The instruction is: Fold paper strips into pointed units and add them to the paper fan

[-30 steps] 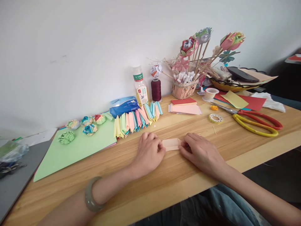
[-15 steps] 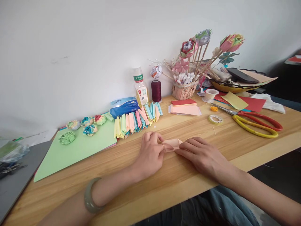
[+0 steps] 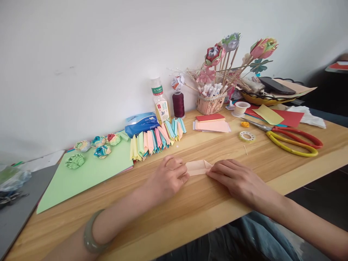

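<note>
A pale peach strip of folded paper (image 3: 196, 168) lies on the wooden table in front of me, with a slanted fold near its right end. My left hand (image 3: 172, 174) is closed at the strip's left end, its fingers curled over the edge. On the right end rests my right hand (image 3: 231, 174), fingers together and pressing the paper to the table; its thumb is mostly hidden. Beyond the strip stands a row of folded colored paper pieces (image 3: 156, 139). A small stack of paper slips (image 3: 212, 125) lies farther back.
Yellow-and-red-handled scissors (image 3: 292, 139) and a tape roll (image 3: 247, 136) lie to the right. Paper flowers (image 3: 75, 161) sit on green sheets (image 3: 81, 181) at left. A bottle (image 3: 160, 101), a thread spool (image 3: 178, 104) and a flower basket (image 3: 210, 104) stand along the wall.
My left hand has slid left along the strip to its left end, uncovering the middle of the paper. My right hand stays at the right end. The view has shifted slightly.
</note>
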Motion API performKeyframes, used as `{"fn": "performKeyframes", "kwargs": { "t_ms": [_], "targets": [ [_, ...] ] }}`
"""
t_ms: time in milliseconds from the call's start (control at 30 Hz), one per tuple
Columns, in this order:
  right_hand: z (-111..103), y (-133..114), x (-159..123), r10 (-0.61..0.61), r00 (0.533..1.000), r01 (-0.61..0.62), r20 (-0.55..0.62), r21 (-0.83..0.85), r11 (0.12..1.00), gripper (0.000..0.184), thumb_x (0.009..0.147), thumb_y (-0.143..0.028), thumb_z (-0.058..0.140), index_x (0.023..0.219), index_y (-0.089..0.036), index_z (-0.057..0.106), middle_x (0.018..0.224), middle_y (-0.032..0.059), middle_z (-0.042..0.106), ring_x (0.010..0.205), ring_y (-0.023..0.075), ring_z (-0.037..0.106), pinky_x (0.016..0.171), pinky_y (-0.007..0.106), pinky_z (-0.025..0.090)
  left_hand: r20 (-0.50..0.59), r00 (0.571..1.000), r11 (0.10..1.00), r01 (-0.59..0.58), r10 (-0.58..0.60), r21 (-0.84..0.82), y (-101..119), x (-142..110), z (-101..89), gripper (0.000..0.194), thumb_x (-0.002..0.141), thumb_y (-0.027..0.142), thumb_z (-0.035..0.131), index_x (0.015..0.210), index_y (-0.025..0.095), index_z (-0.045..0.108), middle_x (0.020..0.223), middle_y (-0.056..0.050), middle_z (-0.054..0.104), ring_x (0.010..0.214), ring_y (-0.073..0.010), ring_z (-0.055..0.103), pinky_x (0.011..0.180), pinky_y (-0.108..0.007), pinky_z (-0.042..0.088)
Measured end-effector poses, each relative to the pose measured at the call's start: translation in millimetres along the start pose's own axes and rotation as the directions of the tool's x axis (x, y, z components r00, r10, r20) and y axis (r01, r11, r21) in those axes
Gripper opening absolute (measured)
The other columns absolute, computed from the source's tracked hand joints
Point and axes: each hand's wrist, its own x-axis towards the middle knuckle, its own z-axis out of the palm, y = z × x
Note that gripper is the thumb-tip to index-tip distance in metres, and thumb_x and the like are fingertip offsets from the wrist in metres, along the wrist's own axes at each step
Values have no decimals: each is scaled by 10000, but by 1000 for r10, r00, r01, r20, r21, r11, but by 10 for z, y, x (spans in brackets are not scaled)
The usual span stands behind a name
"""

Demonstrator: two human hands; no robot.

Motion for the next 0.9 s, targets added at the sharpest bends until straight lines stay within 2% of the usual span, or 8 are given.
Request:
{"fn": "performKeyframes", "kwargs": {
  "t_ms": [100,267,467,600,667,733,800,900],
  "targets": [
    [9,14,-52,27,1000,-27,-5,61,998,332,949,-121,290,1059,-162,600,942,107,628,870,211,567,756,377,471,74,997,996,-1,7,-85,-54,-4,-46,313,992,195,346,977,243,655,907,-17,653,1039,-191,480,948,-372,274],
    [19,56,-90,63,998,-61,-21,94,994,312,940,-117,312,1047,-168,601,967,107,629,891,204,572,761,369,495,111,993,983,-9,30,-181,-125,2,-101,269,971,199,411,956,256,673,866,-7,666,1032,-189,489,900,-362,310],
    [-53,42,-68,50,999,-50,-9,50,998,298,913,-97,329,1009,-166,602,1035,115,638,945,217,574,797,387,487,72,997,998,-30,34,-52,-157,14,-98,304,954,144,398,912,225,688,848,-26,663,950,-202,510,844,-366,350],
    [-123,-191,-43,-27,999,21,36,144,989,302,887,-119,383,1105,-133,592,1022,121,664,936,233,595,813,396,481,55,989,990,135,-137,41,-71,53,-70,273,899,115,434,1008,179,676,943,-76,632,991,-246,482,887,-424,359],
    [-152,-353,-4,-33,997,18,72,204,979,313,894,-145,402,1155,-137,574,1077,116,660,979,240,594,846,395,473,56,962,963,270,-269,-16,-7,73,-62,265,846,186,531,1076,174,663,974,-85,603,1015,-270,454,902,-443,370],
    [-176,-472,54,-71,990,31,124,299,954,324,905,-187,428,1206,-158,544,1141,95,645,1031,233,580,886,374,462,84,936,929,351,-343,-116,45,86,-59,363,819,281,597,1171,195,621,1015,-85,569,1020,-273,434,904,-445,389],
    [-189,-493,120,-93,985,27,143,407,913,320,914,-172,417,1213,-177,530,1131,74,650,1032,196,584,890,320,465,125,933,910,358,-338,-208,71,92,-60,392,843,335,598,1223,241,586,1051,-78,542,1018,-260,425,900,-436,403],
    [-161,-326,198,43,997,-63,58,413,909,319,920,-108,356,1168,-176,545,1088,83,653,987,176,593,845,310,485,148,942,891,333,-301,-307,67,95,-59,300,875,305,587,1172,275,621,1038,-63,543,1010,-239,424,888,-412,414]
  ]
}}
